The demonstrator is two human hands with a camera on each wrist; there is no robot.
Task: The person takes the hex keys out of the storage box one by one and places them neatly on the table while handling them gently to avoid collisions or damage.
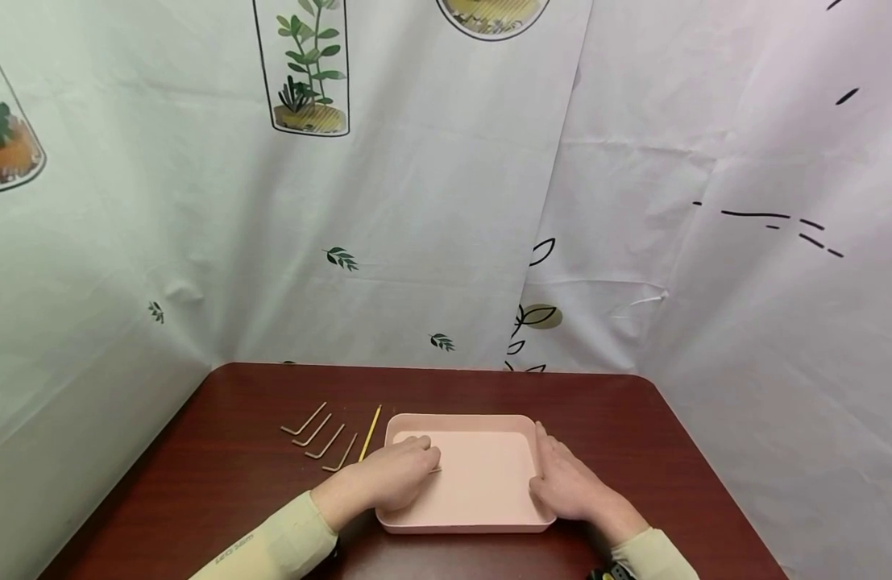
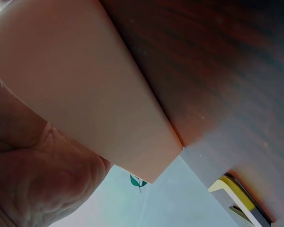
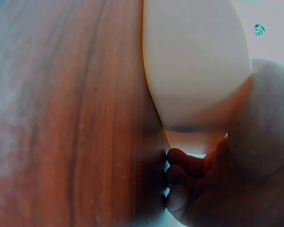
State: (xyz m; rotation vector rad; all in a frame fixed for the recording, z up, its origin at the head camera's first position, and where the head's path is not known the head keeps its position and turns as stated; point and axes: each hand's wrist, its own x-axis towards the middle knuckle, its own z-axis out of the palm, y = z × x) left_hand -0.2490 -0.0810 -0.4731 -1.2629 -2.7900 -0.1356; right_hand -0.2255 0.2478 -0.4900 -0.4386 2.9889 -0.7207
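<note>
A shallow pink tray (image 1: 487,483) lies on the dark red-brown table. My left hand (image 1: 405,474) reaches over its left side, fingers curled down toward the tray floor. From under them pokes a thin brass-coloured tip, apparently of a hex key (image 1: 435,470); the rest is hidden. In the left wrist view the palm (image 2: 42,175) is beyond the tray's outer wall (image 2: 99,94). My right hand (image 1: 567,482) grips the tray's right rim, thumb over the edge and fingers along the outside. In the right wrist view curled fingertips (image 3: 177,175) sit low beside the tray wall (image 3: 199,66).
Several L-shaped brass-coloured hex keys (image 1: 331,442) lie in a slanting row left of the tray. A yellow pencil (image 1: 371,431) lies between them and the tray. White printed curtains (image 1: 431,242) hang behind and beside the table (image 1: 598,403).
</note>
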